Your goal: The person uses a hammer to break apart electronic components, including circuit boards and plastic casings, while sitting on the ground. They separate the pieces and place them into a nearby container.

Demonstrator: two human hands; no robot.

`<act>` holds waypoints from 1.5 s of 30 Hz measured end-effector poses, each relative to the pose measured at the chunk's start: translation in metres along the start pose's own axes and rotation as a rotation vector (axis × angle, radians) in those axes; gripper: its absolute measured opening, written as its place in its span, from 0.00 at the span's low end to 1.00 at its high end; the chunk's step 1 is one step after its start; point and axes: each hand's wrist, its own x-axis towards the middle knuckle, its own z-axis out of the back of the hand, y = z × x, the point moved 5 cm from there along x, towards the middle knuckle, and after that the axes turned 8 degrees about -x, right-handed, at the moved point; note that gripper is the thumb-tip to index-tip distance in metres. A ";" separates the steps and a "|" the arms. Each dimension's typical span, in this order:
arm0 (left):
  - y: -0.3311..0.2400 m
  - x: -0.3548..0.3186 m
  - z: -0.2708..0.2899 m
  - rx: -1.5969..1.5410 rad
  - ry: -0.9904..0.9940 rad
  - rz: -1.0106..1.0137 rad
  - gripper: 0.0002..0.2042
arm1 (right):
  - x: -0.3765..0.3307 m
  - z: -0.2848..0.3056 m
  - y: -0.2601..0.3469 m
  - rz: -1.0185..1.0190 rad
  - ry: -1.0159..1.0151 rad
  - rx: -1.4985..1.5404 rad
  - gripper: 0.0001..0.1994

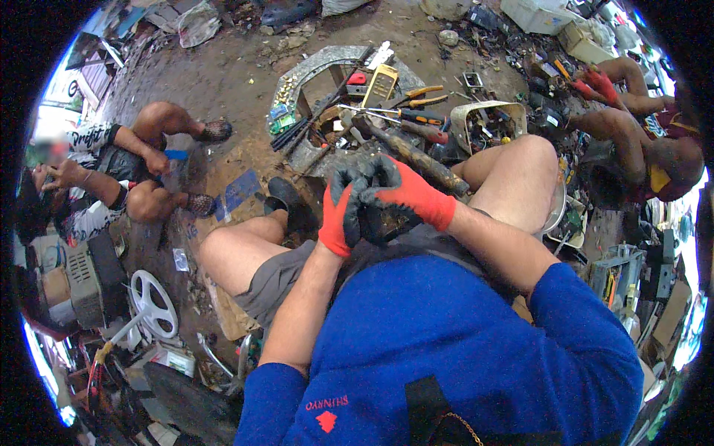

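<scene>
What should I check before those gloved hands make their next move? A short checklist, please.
1. Left hand and right hand gloved: ok, both.
2. Anything held between them identifiable: cannot tell, too dark there.
3. Grey frame tidy: not ok, tools crowd it.
4. Orange-and-black screwdriver in view: ok, it lies beyond the hands.
5. Knees covered: not ok, both bare.
6. Person on the left clear of the hands: ok, sitting apart.
</scene>
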 end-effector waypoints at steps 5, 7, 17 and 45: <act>0.002 0.004 -0.012 -0.263 -0.064 0.034 0.09 | 0.012 0.007 -0.017 0.032 -0.020 0.142 0.21; 0.000 0.014 -0.007 -0.159 0.012 -0.043 0.09 | 0.014 0.006 -0.021 0.017 -0.032 0.139 0.22; -0.005 0.020 0.032 -0.042 -0.068 -0.020 0.15 | 0.003 -0.018 0.005 0.060 0.072 -0.127 0.47; 0.013 0.010 0.047 0.890 -0.065 0.017 0.36 | -0.003 0.042 -0.009 0.044 -0.318 -0.805 0.25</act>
